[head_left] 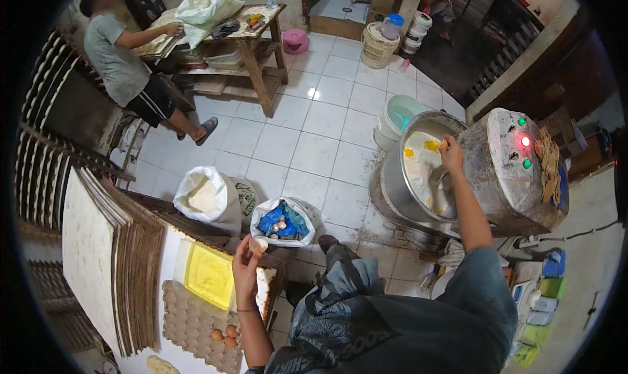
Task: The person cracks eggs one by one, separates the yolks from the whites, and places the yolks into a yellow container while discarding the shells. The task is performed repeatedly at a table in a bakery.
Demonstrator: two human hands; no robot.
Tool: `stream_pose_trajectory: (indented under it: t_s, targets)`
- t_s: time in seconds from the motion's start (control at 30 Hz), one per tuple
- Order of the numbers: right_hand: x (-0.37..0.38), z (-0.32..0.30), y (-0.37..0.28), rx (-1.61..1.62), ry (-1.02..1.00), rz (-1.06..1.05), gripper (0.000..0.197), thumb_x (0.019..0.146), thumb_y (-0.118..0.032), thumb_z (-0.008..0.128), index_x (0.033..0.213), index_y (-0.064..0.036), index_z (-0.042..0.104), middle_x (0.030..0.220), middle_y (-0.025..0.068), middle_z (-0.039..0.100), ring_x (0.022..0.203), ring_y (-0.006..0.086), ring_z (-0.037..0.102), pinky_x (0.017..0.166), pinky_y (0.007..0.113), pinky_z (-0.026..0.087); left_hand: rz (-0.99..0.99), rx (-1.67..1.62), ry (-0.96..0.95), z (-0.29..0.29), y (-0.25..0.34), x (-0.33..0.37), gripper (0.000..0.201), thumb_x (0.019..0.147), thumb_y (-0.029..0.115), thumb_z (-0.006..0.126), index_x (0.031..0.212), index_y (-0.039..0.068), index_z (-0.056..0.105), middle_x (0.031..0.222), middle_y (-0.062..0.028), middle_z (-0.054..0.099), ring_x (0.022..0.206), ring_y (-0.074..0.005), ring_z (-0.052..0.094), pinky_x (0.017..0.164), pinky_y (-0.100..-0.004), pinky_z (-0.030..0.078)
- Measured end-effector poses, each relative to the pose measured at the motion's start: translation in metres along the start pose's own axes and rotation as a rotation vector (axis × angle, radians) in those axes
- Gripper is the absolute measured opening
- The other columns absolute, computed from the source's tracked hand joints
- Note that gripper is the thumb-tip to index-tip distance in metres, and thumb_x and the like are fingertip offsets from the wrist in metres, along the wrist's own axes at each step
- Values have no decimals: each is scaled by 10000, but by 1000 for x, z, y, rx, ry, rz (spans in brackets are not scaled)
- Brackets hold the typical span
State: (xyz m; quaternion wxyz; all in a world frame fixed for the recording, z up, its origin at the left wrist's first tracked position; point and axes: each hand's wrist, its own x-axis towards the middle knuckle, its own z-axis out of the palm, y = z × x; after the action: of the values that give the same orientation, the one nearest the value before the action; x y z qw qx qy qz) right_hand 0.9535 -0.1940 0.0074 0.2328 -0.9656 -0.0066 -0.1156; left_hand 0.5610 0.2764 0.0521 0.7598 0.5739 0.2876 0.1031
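My left hand (246, 269) is closed on a cracked eggshell (259, 244), held beside the white sack (313, 233) with blue plastic and eggshells inside. My right hand (453, 158) reaches over the large metal mixing bowl (401, 184), its fingers closed on an eggshell (445, 143) close above the contents. Orange-yellow yolks (431, 145) lie on a pale, whitish mass in the bowl, and a metal mixing arm (438, 178) reaches into it. By my left forearm, three brown eggs (230, 342) sit in a grey cardboard egg tray (180, 315).
The mixer's housing (497, 171) with lit buttons stands right of the bowl. Behind the bowl is a pale bucket (386, 135). A sack of whitish grains (203, 200), a yellow-lidded tub (208, 276) and stacked boards (98, 256) are at left. Another person (124, 60) works at a wooden table (255, 66).
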Motion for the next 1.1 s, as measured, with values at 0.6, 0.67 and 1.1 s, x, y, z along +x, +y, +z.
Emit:
stream_pose_trajectory:
  t_s: [0.6, 0.67, 1.1]
  targets:
    - [33, 1, 44, 82, -45, -130, 341, 839, -137, 575, 1171, -67, 540, 1019, 132, 568, 840, 230, 564, 727, 336, 466, -272, 1534, 187, 8, -122, 124, 570, 807, 218, 517, 1342, 118, 348, 927, -170, 630, 922, -301, 597, 961, -592, 266]
    - [11, 18, 9, 243, -30, -186, 335, 833, -136, 582, 1158, -60, 546, 1019, 118, 584, 820, 193, 572, 708, 302, 469, -252, 1520, 138, 0, -123, 126, 582, 813, 226, 545, 1348, 143, 330, 1038, -140, 617, 1005, -293, 571, 973, -620, 228]
    - [-214, 249, -185, 664, -1153, 54, 430, 787, -42, 571, 1210, -94, 509, 980, 73, 601, 827, 143, 576, 684, 262, 473, 170, 860, 468, -2, -56, 78, 459, 784, 79, 540, 1235, 26, 474, 897, -87, 669, 820, -218, 644, 788, -376, 469]
